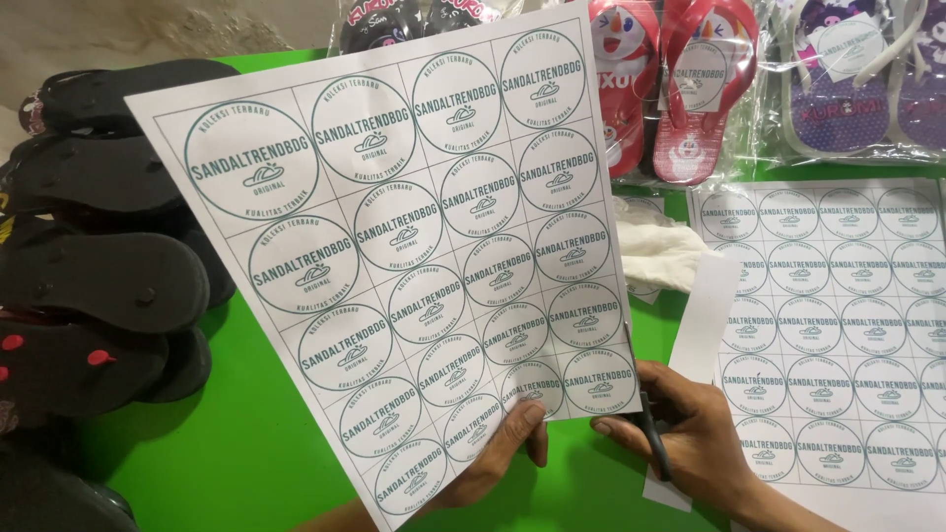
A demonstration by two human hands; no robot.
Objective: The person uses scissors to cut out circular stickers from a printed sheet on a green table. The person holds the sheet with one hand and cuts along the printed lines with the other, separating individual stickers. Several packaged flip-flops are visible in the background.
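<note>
Green surface [246,443]: my left hand [498,458] pinches the sticker sheet [394,246] upright at centre; my right hand [690,433] grips scissors [645,419] at its right edge, rows still uncut.

sticker sheets [394,256] – 2; scissors [650,433] – 1; hands [690,433] – 2; white cloth [655,254] – 1

label sheet [394,246]: white, rows of dark green round outlines
tabletop [246,443]: bright green
sandals on the left [99,276]: pretty much all black, red dots on one
bagged sandals [680,79]: red with cartoon faces
far-right pair [857,69]: purple, white straps
scissors [650,433]: black handles
</note>
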